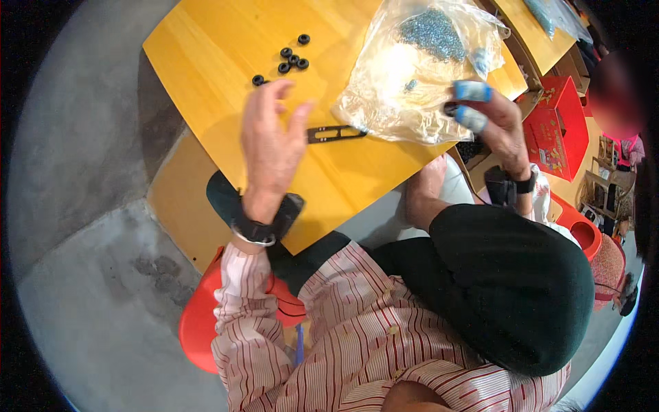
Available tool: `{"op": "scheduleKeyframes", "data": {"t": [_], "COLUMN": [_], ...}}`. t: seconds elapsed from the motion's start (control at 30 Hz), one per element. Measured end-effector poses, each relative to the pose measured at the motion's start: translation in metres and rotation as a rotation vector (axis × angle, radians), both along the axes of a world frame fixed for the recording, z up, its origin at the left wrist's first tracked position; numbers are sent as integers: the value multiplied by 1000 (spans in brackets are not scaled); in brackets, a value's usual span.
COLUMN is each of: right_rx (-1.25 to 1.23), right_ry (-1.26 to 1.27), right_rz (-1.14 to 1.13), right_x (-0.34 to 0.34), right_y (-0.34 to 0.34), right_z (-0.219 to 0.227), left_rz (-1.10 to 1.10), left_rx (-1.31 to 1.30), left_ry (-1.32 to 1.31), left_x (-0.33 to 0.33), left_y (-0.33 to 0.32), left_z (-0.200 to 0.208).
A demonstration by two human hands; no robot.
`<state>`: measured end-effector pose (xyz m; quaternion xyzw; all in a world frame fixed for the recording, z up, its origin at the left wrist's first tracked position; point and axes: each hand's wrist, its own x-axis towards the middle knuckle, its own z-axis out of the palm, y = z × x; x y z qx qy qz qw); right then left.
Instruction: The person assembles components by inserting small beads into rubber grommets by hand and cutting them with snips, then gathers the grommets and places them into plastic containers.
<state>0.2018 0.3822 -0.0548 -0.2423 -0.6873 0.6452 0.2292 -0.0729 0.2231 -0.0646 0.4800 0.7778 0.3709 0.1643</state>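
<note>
My left hand (273,141) is over the yellow table, slightly blurred, its thumb apart from the fingers and nothing visible in it. Just beyond its fingertips lie several small black rings (293,60), one of them (258,80) almost at the fingers. Beside the thumb is a flat black slotted plate (336,134). My right hand (504,127), with blue-and-white wraps (471,91) on two fingers, pinches a small black piece (450,108); its shape is blurred. Between the hands lies a clear plastic bag (384,103) with many tiny blue-grey parts (432,36), touching the plate's end.
The yellow wooden table (206,41) ends close to my lap. On the right stand a red box (559,127) and a second table (542,27) with another bag. A red stool (206,329) is at the lower left. Another person is at the far right.
</note>
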Motion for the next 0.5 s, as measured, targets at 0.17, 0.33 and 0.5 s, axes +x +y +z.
{"op": "scheduleKeyframes", "data": {"t": [0.17, 0.33, 0.5], "right_rx": [-25, -3, -12], "right_ry": [5, -87, -220], "right_rz": [-528, -746, -810], "right_x": [78, 134, 186], "right_y": [19, 28, 29], "right_z": [-5, -42, -89], "left_rz": [-27, -261, -378], "left_rx": [6, -91, -182], "left_ry": [559, 568, 565], "left_x": [-36, -60, -72], "left_y": [3, 5, 21], "left_z": [-29, -30, -40]}}
